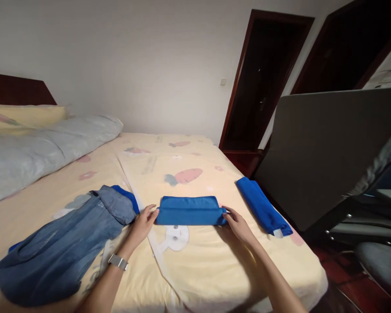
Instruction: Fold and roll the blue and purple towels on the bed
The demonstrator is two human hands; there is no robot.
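A blue cloth [189,216], folded into a long flat strip with a narrower flap along its far side, lies crosswise on the bed in front of me. My left hand [146,221] pinches its left end, and a watch is on that wrist. At the opposite end, my right hand [237,222] grips the corner between thumb and fingers. Another blue cloth [262,205], folded long with a white tag at its near end, rests to the right. To the left of my left hand lies a grey-blue garment [57,250], with bright blue fabric showing from under it.
The bed's yellow sheet [224,269] has carrot and rabbit prints and a raised seam. A grey rolled quilt [55,139] and yellow pillow [22,117] are at the far left. Beyond the bed's right edge stand a large dark panel [329,152] and a stool [382,265].
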